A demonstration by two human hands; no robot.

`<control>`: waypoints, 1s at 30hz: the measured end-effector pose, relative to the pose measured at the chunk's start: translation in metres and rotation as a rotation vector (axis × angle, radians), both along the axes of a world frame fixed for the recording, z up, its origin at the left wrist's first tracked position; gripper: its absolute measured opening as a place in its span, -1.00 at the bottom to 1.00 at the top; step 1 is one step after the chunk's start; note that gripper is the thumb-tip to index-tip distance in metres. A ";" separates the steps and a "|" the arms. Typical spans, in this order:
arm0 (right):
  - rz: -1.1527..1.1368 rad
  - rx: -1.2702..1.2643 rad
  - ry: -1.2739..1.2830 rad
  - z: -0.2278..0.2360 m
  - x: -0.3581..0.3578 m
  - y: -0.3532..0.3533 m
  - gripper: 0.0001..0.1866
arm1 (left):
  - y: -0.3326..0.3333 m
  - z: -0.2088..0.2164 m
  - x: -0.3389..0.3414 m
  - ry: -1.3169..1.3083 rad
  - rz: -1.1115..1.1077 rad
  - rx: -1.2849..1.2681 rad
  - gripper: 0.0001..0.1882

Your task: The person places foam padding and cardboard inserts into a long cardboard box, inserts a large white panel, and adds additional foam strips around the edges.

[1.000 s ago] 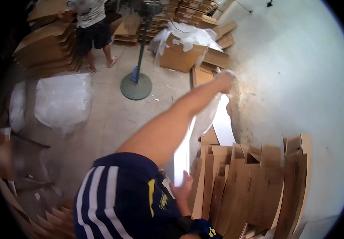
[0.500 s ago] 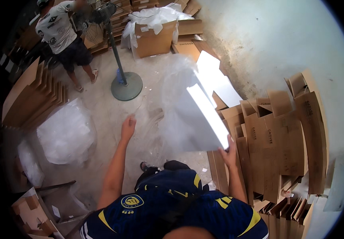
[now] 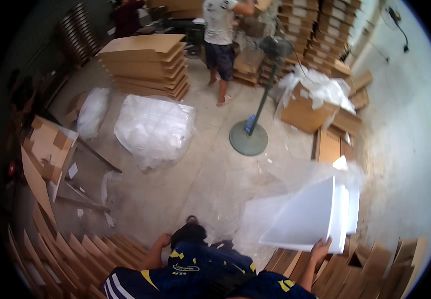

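Panel (image 3: 303,214), white and trailing clear film (image 3: 293,172), was to the near right of the standing fan (image 3: 248,143), its lower edge gripped by the right hand (image 3: 320,249). The left hand (image 3: 164,240) was nearer and left of the fan; whether it held anything, I could not tell. A bulky wrapped bundle (image 3: 154,130) lay left of the fan.

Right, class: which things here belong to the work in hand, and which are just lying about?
In hand:
- white panel, held by the right hand
- clear plastic film by the panel

Apparently just lying about:
- standing fan
- white plastic-wrapped bundle
- brown carton
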State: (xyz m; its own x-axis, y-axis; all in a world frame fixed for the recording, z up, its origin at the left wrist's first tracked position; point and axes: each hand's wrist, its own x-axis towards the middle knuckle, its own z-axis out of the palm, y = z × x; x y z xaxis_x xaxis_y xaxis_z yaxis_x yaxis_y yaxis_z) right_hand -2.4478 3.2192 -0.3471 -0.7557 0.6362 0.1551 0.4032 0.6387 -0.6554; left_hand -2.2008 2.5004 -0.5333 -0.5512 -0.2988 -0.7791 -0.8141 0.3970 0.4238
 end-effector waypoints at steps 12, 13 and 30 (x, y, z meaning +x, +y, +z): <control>0.579 0.166 0.668 0.353 -0.089 -0.280 -0.66 | -0.108 -0.090 -0.063 0.158 0.014 0.225 -0.61; 0.706 0.155 0.683 0.371 -0.098 -0.319 -0.66 | -0.133 -0.096 -0.077 0.298 -0.153 0.061 -0.60; 1.405 -0.519 0.982 0.501 -0.295 -0.877 -0.45 | -0.329 0.143 -0.159 1.220 0.616 0.508 0.13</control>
